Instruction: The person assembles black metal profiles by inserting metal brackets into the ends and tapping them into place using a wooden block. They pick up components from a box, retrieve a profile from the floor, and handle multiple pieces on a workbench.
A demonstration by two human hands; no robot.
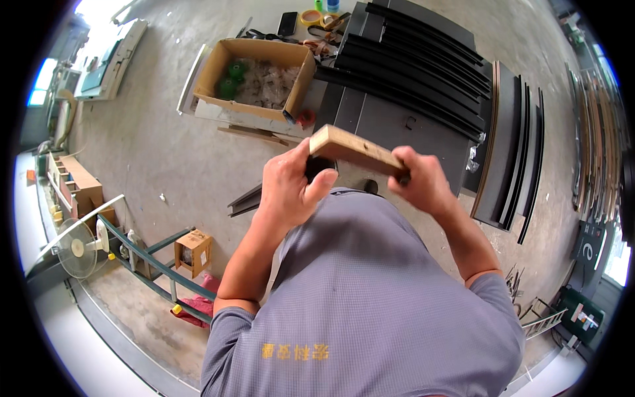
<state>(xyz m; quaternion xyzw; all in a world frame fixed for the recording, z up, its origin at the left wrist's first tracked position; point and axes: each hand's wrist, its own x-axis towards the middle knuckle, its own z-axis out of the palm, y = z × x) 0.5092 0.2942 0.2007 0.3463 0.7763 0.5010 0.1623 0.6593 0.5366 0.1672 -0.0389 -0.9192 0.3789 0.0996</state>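
My right hand (423,177) is closed round the right end of a wooden block (360,149), which looks slightly blurred. The block's left end lies over the dark end of a piece beside my left hand (291,186). My left hand is curled round that dark piece, its thumb pointing right. A dark channel-shaped profile (246,201) sticks out to the left from behind my left wrist; it seems to be the same piece, but the hand hides the join. Both hands are in front of my grey shirt.
Ahead stands a cardboard box (264,109) holding clear plastic bags and green rolls. Black profiles (410,79) lie across a dark panel table at the right, with more strips (516,159) beyond. A phone (287,24) and tape (310,17) sit behind. Left are a fan (78,248) and green frame (159,264).
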